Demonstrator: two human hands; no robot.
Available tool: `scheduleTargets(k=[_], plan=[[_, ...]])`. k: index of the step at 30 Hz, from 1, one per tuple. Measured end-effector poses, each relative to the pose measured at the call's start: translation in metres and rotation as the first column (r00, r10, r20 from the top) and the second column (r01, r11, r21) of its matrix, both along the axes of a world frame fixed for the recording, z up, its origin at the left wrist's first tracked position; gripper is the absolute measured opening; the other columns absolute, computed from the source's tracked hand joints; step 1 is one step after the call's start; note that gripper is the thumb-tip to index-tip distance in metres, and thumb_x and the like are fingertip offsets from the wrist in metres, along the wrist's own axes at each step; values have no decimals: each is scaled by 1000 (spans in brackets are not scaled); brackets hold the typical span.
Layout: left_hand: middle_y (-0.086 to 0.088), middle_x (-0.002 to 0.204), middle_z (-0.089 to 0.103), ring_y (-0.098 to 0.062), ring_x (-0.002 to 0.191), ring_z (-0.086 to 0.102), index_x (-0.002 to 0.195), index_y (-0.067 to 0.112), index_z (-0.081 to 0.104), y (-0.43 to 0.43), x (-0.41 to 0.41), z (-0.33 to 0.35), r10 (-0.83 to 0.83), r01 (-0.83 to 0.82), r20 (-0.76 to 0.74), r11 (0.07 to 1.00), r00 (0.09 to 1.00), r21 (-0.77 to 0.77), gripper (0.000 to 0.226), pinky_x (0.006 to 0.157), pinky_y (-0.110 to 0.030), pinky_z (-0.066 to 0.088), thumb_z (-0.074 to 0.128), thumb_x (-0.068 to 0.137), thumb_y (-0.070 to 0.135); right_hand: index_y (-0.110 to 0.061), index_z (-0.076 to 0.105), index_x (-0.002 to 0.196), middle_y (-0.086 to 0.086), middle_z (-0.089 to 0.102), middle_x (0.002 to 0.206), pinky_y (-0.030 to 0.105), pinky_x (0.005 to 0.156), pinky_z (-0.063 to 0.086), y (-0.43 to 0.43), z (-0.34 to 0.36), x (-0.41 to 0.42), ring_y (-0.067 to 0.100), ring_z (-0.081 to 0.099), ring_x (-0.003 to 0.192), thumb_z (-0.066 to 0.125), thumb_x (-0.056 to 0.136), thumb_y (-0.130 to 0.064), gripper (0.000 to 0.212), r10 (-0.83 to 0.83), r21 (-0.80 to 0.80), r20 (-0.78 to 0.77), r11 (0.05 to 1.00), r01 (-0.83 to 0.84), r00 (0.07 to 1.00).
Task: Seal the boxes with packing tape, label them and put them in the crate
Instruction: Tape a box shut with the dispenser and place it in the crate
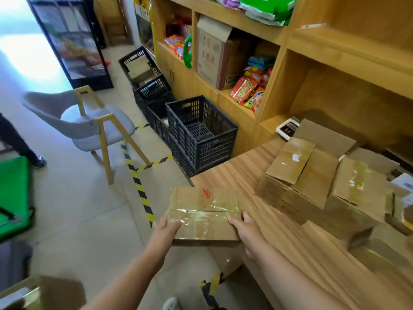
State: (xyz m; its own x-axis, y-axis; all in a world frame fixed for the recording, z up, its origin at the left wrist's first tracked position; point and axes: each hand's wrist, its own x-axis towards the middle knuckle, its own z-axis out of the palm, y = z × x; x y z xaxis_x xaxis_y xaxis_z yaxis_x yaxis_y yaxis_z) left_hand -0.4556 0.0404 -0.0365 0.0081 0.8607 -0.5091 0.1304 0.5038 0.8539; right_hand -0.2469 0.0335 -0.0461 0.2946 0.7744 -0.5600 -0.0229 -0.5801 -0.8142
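The fingers (174,225) of the left hand (165,230) are being curled round the left end of a taped cardboard box (203,211), and the right hand (244,230) is being curled round its right end. The box is being held flat, at the corner of the wooden desk (234,175). More cardboard boxes (312,175) are being kept on the desk. A black crate (201,130) is being kept on the floor (89,220) beside the wooden shelf (281,54), well apart from the held box.

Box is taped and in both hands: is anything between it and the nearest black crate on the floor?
Nothing visible does. The left hand and right hand hold the taped box by the corner of the table. The black crate stands just beyond, top open, its bottom grid showing.
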Motion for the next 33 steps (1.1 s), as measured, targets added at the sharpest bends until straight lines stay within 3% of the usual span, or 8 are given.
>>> scheduleTargets(k=[2,5,10,16,21,25,31,33], plan=[[-2,112,46,-20,109,47,108,37,56,33,-30,5,-6,6,-5,1000,1000,-6,25,94,-34,40,54,86,27,-13,56,117,-4,64,97,27,72,51,33,-1,-29,13,62,86,62,90,-18,28,8,27,9,1000,-8,1000],[-9,118,55,-23,105,55,102,43,62,79,-71,1,-5,5,4,999,1000,-45,36,87,-34,44,55,69,32,-15,57,107,-4,65,93,23,71,49,76,-1,-65,11,61,82,63,90,-14,18,22,52,-17,998,-21,1000],[2,96,61,-14,86,56,100,28,57,135,-103,1,23,-22,81,1000,996,-14,36,66,-24,42,45,88,-4,-11,59,116,1,67,100,24,72,48,133,-10,-100,13,62,86,63,90,-15,27,35,60,-7,998,-35,999],[-1,108,59,-19,96,55,118,33,50,213,-119,-15,42,-37,94,998,995,-49,43,71,-28,46,45,90,1,-17,59,110,-5,66,93,22,65,48,214,-26,-109,10,62,84,60,92,-17,18,32,57,-17,998,-31,999],[1,106,58,-16,94,56,120,33,48,300,-130,-16,34,-30,69,998,997,-51,40,70,-26,46,44,92,4,-13,58,113,3,67,98,34,75,53,305,-43,-118,19,64,88,60,92,-19,23,29,20,-61,999,-28,998],[1,106,60,-19,94,58,120,32,50,376,-140,-9,45,-42,42,997,998,-69,45,72,-27,47,44,90,-1,-16,56,118,6,67,104,31,67,52,384,-52,-130,22,65,91,59,93,-22,26,46,-25,-117,998,-50,992],[7,106,57,-10,91,57,118,33,46,483,-145,5,52,-50,34,998,998,-38,43,64,-18,43,45,91,-1,-18,53,125,2,65,105,43,87,53,496,-51,-138,24,63,97,57,94,-29,34,99,-73,-82,992,-105,992],[6,107,58,-10,92,58,115,34,45,509,-145,4,63,-61,30,997,998,-47,43,65,-19,43,45,91,-1,-17,50,129,3,63,107,42,86,53,520,-50,-139,24,62,98,55,95,-29,36,90,-100,-98,990,-100,991]])
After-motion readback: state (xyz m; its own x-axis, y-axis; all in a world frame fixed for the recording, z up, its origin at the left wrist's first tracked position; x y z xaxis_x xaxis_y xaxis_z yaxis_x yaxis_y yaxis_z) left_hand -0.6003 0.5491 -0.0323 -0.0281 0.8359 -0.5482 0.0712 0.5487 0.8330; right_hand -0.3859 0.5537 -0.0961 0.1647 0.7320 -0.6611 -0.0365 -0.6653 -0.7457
